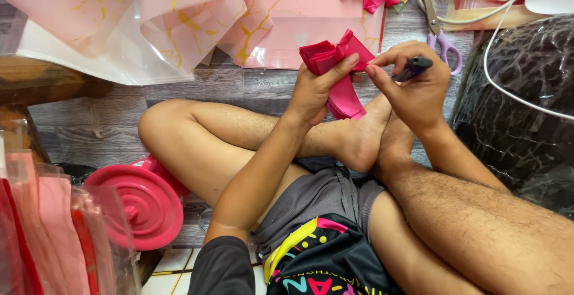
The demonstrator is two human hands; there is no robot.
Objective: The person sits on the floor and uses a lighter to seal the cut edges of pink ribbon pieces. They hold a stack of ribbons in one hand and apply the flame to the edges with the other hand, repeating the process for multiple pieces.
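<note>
Left grip [314, 88] pinches folded pink ribbon [338, 70] — right grip [415, 85] clasps what looks like a dark pen [412, 67] — before pink marbled sheets [197, 20].

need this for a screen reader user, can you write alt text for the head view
Seen from above, a person sitting cross-legged on a wood-look floor folds a stack of pink ribbon with the left hand, while the right hand holds a dark marker. Pink marbled sheets, scissors and a pink spool lie around.
</note>
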